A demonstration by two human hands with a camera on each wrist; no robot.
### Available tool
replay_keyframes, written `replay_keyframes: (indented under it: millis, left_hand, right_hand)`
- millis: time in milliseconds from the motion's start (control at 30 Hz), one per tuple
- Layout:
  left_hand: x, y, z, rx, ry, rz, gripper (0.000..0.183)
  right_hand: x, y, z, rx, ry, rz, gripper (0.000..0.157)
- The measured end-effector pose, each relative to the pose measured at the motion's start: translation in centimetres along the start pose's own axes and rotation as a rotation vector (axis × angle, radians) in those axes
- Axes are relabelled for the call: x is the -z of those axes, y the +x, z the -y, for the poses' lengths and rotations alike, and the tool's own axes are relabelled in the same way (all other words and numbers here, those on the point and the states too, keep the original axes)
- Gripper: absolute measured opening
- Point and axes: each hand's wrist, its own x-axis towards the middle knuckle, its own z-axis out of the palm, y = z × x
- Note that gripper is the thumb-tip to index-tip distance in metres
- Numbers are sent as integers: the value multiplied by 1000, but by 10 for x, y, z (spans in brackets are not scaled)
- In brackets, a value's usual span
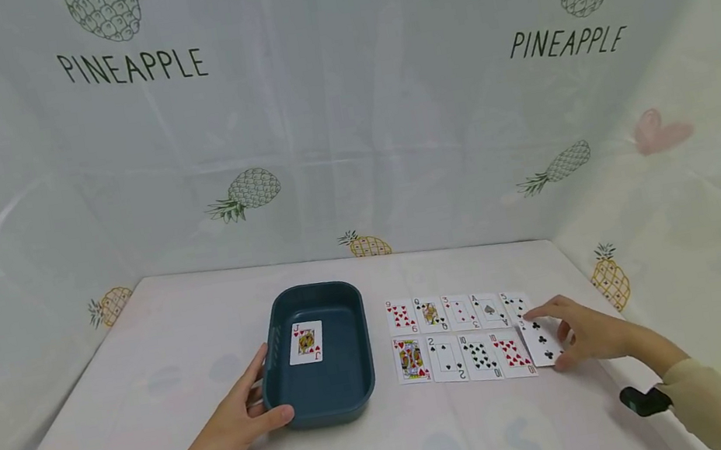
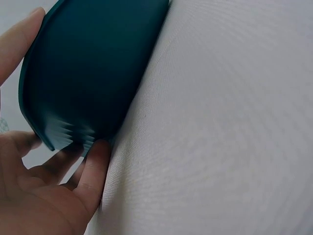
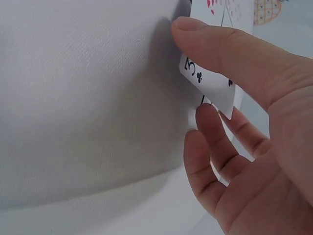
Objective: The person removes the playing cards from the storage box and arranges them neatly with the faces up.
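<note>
On the table's left half, my left hand (image 1: 242,417) grips a dark teal tray (image 1: 343,338), thumb at its near left corner and fingers along the left wall. Inside the tray lies a jack card (image 1: 306,343), face up. My right hand (image 1: 586,331) pinches the three of clubs (image 1: 543,341) at the right end of the near row of playing cards. In the right wrist view, the thumb (image 3: 215,44) lies over this card's face (image 3: 210,81) and the other fingers are below its edge. The card is tilted off the cloth there.
Face-up cards lie in two rows between tray and right hand. The far row runs from a nine of hearts (image 1: 402,318) to a black five (image 1: 516,304); the near row includes a king (image 1: 412,359) and a ten of hearts (image 1: 512,353). A white cloth (image 1: 193,330) covers the table.
</note>
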Motion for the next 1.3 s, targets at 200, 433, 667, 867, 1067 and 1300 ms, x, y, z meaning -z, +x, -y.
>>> replay_keyframes:
  millis: [200, 433, 667, 867, 1067, 1300]
  left_hand:
    - [0, 0, 0, -4, 10, -5, 107]
    - [0, 0, 1, -4, 12, -7, 106]
    - [-1, -2, -2, 5, 2, -6, 106]
    - [-1, -3, -5, 5, 9, -3, 107]
    - [-1, -2, -6, 0, 15, -6, 107]
    - [-1, -2, -4, 0, 10, 0, 107]
  right_hand:
    - [-1, -1, -2, -33, 7, 41, 85]
    - [0, 1, -1, -46, -8, 60, 84]
    - [-1, 1, -1, -37, 13, 75, 85]
    - [-1, -1, 1, -40, 15, 64, 85]
    - [0, 8, 23, 13, 35, 22, 81]
    - [-9, 43, 80, 148, 41, -55, 73]
